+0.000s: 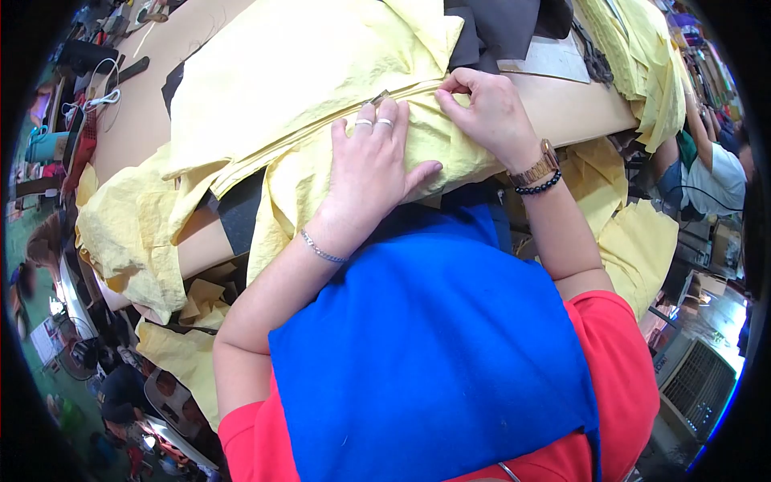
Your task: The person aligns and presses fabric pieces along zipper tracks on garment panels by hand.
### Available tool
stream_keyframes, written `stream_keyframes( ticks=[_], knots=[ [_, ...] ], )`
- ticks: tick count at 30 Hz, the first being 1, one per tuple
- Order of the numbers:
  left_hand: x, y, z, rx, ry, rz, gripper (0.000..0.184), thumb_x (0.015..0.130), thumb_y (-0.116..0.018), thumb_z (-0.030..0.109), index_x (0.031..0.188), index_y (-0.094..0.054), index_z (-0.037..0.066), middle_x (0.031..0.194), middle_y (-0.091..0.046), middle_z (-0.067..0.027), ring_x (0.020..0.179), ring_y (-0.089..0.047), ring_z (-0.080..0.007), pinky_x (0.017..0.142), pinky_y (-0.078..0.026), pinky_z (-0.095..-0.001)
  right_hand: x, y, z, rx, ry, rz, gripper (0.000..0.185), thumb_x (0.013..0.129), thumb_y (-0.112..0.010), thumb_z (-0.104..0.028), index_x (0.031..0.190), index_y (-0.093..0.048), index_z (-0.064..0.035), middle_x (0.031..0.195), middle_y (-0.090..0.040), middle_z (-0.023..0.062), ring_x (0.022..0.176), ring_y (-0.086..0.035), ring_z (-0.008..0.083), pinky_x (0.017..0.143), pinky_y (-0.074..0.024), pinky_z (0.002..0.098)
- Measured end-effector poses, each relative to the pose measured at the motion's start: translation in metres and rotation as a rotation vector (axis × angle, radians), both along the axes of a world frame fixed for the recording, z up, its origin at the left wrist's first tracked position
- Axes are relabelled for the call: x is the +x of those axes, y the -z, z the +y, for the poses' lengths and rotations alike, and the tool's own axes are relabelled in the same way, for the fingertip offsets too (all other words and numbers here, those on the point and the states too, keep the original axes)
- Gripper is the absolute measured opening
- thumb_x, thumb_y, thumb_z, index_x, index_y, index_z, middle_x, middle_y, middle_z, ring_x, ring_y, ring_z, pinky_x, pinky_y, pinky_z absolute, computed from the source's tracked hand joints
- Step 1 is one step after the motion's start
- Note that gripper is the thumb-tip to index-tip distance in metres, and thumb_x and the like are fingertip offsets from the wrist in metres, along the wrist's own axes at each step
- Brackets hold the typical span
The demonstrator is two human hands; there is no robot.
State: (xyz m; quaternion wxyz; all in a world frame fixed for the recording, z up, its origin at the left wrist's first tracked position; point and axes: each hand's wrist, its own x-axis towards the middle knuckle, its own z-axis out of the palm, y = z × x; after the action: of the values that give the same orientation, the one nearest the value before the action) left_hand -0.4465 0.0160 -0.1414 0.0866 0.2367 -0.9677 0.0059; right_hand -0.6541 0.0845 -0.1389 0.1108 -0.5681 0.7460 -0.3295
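Observation:
A large piece of yellow fabric (pixel 281 72) is spread over the table, with a long folded seam or strip (pixel 309 128) running across it. My left hand (pixel 369 165) lies flat on the fabric, fingers stretched out and thumb apart. At its fingertips is a small metallic piece (pixel 379 97) on the seam, too small to name. My right hand (pixel 494 112) is closed in a pinch at the right end of the seam, thumb and forefinger together on the yellow fabric's edge. What lies between those fingertips is mostly hidden.
Dark fabric (pixel 502 32) and a pale flat board (pixel 550 60) lie beyond my right hand. A stack of yellow fabric (pixel 634 64) hangs over the table's right edge. More yellow cloth (pixel 132 233) drapes at the left. A person in a white shirt (pixel 715 181) is at far right.

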Motion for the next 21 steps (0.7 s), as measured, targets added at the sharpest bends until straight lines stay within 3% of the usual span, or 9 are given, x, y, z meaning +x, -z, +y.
stream_keyframes(
  ticks=[3, 9, 12, 15, 18, 21],
  knots=[
    [-0.001, 0.003, 0.0, -0.008, 0.008, 0.028, 0.088, 0.088, -0.056, 0.073, 0.141, -0.057, 0.003, 0.139, -0.058, -0.0119, 0.128, -0.053, -0.0259, 0.101, -0.04, -0.049, 0.002, 0.0, -0.002, -0.014, 0.013, -0.018, 0.017, 0.087, -0.071, -0.019, 0.085, -0.073, -0.0017, 0.079, -0.072, 0.0173, 0.073, -0.072, 0.0328, 0.069, -0.0572, 0.0408],
    [-0.01, 0.012, 0.0, 0.013, 0.021, 0.081, 0.092, 0.086, -0.056, 0.075, 0.143, -0.056, 0.003, 0.136, -0.058, -0.011, 0.127, -0.051, -0.0277, 0.099, -0.041, -0.0494, 0.003, 0.001, -0.004, -0.008, 0.005, 0.046, 0.016, 0.088, -0.07, -0.019, 0.084, -0.071, -0.003, 0.079, -0.072, 0.0177, 0.076, -0.072, 0.0336, 0.071, -0.0576, 0.0422],
    [-0.014, 0.014, 0.003, 0.032, 0.023, 0.094, 0.094, 0.085, -0.056, 0.077, 0.145, -0.055, 0.004, 0.135, -0.057, -0.0107, 0.128, -0.05, -0.0283, 0.098, -0.041, -0.0496, 0.001, -0.001, -0.004, 0.078, 0.003, 0.094, 0.012, 0.086, -0.068, -0.016, 0.088, -0.07, -0.0049, 0.087, -0.072, 0.0153, 0.086, -0.071, 0.0342, 0.075, -0.0575, 0.0433],
    [-0.016, 0.013, 0.003, 0.06, 0.014, 0.076, 0.095, 0.084, -0.056, 0.078, 0.146, -0.054, 0.005, 0.136, -0.057, -0.0105, 0.128, -0.05, -0.028, 0.097, -0.042, -0.0498, 0.003, -0.018, 0.003, 0.069, -0.102, 0.397, 0.013, 0.082, -0.068, -0.008, 0.095, -0.068, -0.0046, 0.095, -0.071, 0.0113, 0.093, -0.068, 0.0292, 0.083, -0.0541, 0.0384],
    [-0.016, 0.012, 0.003, 0.048, 0.015, 0.074, 0.096, 0.084, -0.056, 0.078, 0.146, -0.054, 0.005, 0.136, -0.057, -0.0096, 0.128, -0.049, -0.0276, 0.095, -0.043, -0.0494, 0.002, -0.038, 0.004, 0.131, -0.164, 0.628, 0.019, 0.08, -0.063, -0.004, 0.098, -0.066, -0.0082, 0.101, -0.069, 0.0078, 0.102, -0.065, 0.0269, 0.089, -0.0512, 0.04],
    [-0.016, 0.01, 0.003, 0.027, 0.016, 0.059, 0.094, 0.085, -0.054, 0.078, 0.146, -0.055, 0.006, 0.136, -0.058, -0.0107, 0.125, -0.053, -0.0272, 0.093, -0.043, -0.045, -0.013, -0.039, 0.001, -0.056, -0.255, 0.802, 0.014, 0.085, -0.062, -0.012, 0.099, -0.065, -0.0104, 0.095, -0.068, 0.0051, 0.097, -0.067, 0.024, 0.083, -0.0522, 0.0376]
  ],
)
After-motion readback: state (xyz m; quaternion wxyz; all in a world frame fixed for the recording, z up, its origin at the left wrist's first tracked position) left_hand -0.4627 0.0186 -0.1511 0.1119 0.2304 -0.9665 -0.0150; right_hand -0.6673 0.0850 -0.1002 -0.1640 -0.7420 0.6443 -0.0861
